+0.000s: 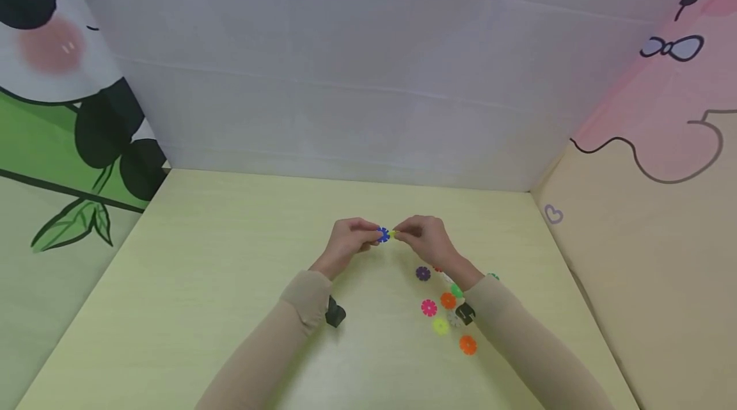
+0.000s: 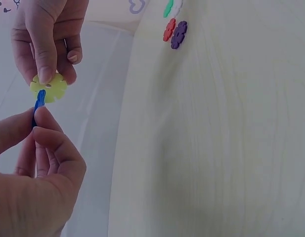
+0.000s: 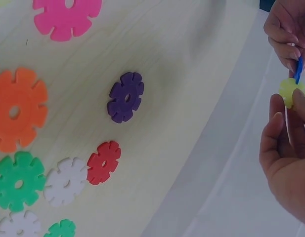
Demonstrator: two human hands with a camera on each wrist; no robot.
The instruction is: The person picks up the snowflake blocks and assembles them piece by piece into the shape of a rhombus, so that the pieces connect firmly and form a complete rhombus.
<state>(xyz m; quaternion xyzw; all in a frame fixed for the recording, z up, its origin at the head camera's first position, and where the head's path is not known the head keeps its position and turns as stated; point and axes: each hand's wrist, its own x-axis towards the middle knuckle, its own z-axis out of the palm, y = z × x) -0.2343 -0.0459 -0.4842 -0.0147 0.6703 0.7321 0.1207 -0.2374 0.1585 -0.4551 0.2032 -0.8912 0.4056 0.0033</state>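
Observation:
My left hand (image 1: 350, 238) pinches a blue notched disc (image 1: 384, 235) between thumb and fingers. A yellow notched disc (image 2: 52, 89) is pinched in my right hand (image 1: 427, 237). Both hands are raised over the far part of the table, fingertips close together. In the left wrist view the blue disc (image 2: 39, 101) stands edge-on, its upper edge meeting the rim of the yellow one at about a right angle. The right wrist view shows the same crossing, with the yellow disc (image 3: 289, 92) partly hidden by my right thumb.
Several loose notched discs lie on the table (image 1: 242, 282) near my right forearm: a purple disc (image 1: 423, 274), a pink disc (image 1: 428, 307), an orange disc (image 1: 468, 345), plus a red disc (image 3: 104, 163) and green and white ones. A pale wall (image 1: 345, 77) rises behind the table.

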